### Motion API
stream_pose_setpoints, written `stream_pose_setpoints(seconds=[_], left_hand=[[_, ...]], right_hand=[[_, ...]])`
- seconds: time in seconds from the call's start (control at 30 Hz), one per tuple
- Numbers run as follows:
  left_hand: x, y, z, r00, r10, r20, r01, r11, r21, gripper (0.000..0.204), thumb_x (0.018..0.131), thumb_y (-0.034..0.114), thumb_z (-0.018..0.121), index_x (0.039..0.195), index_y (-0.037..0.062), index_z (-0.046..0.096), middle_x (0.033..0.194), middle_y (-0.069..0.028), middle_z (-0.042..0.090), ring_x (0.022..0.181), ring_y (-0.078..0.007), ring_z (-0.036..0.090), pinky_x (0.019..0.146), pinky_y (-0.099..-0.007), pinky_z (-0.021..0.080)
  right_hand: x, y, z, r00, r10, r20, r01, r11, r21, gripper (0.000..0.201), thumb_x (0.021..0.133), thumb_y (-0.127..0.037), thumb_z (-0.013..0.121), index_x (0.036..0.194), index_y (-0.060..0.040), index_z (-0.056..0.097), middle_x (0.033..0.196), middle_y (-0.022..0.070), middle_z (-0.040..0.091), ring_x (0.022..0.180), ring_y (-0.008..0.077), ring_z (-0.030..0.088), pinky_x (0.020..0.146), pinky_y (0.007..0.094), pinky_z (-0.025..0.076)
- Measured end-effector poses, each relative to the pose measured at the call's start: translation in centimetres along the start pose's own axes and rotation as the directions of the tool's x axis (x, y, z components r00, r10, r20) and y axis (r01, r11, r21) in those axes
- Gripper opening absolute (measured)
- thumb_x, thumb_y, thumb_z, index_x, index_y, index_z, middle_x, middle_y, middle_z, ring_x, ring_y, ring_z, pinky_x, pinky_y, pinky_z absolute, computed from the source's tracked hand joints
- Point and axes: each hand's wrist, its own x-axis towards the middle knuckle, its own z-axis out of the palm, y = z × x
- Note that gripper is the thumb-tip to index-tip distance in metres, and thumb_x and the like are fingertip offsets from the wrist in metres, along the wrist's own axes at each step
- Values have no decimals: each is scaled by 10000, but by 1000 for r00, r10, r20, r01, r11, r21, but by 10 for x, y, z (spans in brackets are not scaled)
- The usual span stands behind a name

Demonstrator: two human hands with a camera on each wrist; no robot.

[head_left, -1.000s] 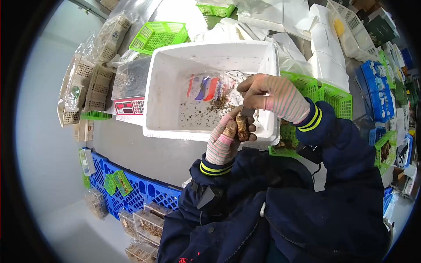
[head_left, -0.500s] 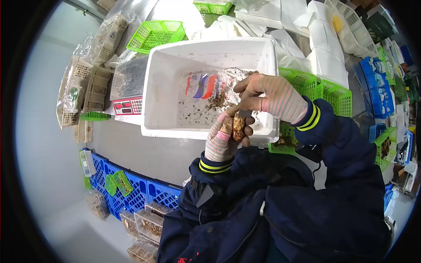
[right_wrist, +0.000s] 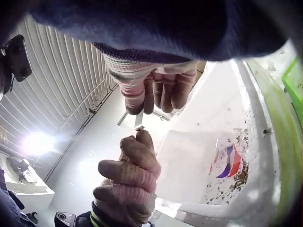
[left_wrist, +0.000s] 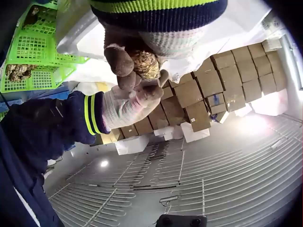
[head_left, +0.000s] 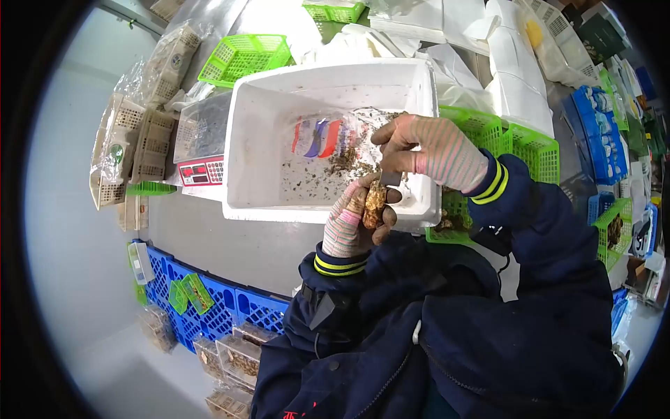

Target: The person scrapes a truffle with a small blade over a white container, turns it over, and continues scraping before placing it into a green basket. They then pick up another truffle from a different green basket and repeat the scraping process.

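Note:
In the head view my gloved left hand [head_left: 347, 220] grips a stubby brown mushroom [head_left: 374, 206] over the near right edge of a white foam box [head_left: 262, 212]. Its fingers curl round the stem, as the left wrist view also shows. My gloved right hand [head_left: 438, 150], just above and to the right, pinches a small flat metal blade [head_left: 391, 179] between thumb and fingers. The blade's edge lies right at the mushroom's upper end. Seen from the right wrist, the blade [right_wrist: 139, 119] points down toward the left fist, which mostly hides the mushroom. Dark crumbs [head_left: 342, 162] litter the box floor.
Green baskets [head_left: 534, 150] stand right of the box, one with brown mushrooms [head_left: 453, 220]. A red digital scale [head_left: 202, 171] sits against its left side. Another green basket [head_left: 244, 59] and white sheets [head_left: 520, 91] lie behind. Blue crates [head_left: 216, 300] line the lower left.
The mushroom has turned and tilted a little in my left hand, its lower end shifting left. More of the blade shows below my right fingers. The right hand has barely moved.

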Motion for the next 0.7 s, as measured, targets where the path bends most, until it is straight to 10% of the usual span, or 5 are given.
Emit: stream_pose_setpoints(seconds=[0.2,0.53,0.7], left_hand=[[1,-4,-1,995,-66,73,71,995,-67,443,964,369,506,1288,70,465,1006,-165,598,655,-172,610,377,-192,386],[-1,-6,27,992,90,-86,-63,958,281,469,981,335,481,1341,39,425,1048,-144,572,764,-159,583,512,-219,450],[-4,-6,32,977,185,-107,-128,906,404,386,981,190,479,1312,-8,469,811,-35,559,670,-95,517,573,-215,447]], right_hand=[[-7,1,-3,996,-76,-46,77,997,17,206,756,-205,738,833,-21,690,986,121,679,868,212,654,747,301,506],[-10,-3,-11,977,186,-105,-186,983,6,143,734,-139,752,785,-20,691,1050,132,650,945,191,627,839,314,478],[-14,-4,-6,998,-36,-50,32,996,-78,137,723,-132,754,785,-26,694,1053,121,656,910,183,633,811,305,486]])
